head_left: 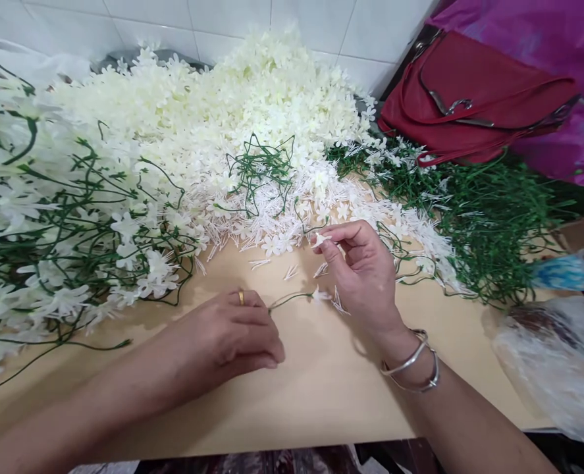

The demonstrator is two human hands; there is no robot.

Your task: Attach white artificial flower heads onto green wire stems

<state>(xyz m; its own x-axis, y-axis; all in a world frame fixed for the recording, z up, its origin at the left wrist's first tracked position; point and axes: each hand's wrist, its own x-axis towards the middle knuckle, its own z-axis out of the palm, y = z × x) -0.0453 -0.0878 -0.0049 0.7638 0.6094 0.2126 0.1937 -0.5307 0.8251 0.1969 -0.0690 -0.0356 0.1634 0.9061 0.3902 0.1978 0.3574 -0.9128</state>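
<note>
My left hand [239, 332], a ring on one finger, is closed low over the table. A thin green artificial stem [292, 297] runs out of it to the right and ends in a small white blossom [320, 295]. Higher and to the right, my right hand [365, 266] pinches a small white artificial flower [320, 241] between thumb and fingertips. Behind the hands lie loose white stamens [259, 227] and flat white petals [273, 246]. A tangle of green stems [262, 164] rests on the flower pile. Part of the left-hand grip is hidden by its fingers.
A large heap of cream-white flowers [252, 85] backs onto the tiled wall. Assembled flower sprays [74, 217] crowd the left. On the right are green stems [489, 224], a red handbag [489, 85], a purple bag [558, 39] and clear plastic [563, 368] by the table's edge.
</note>
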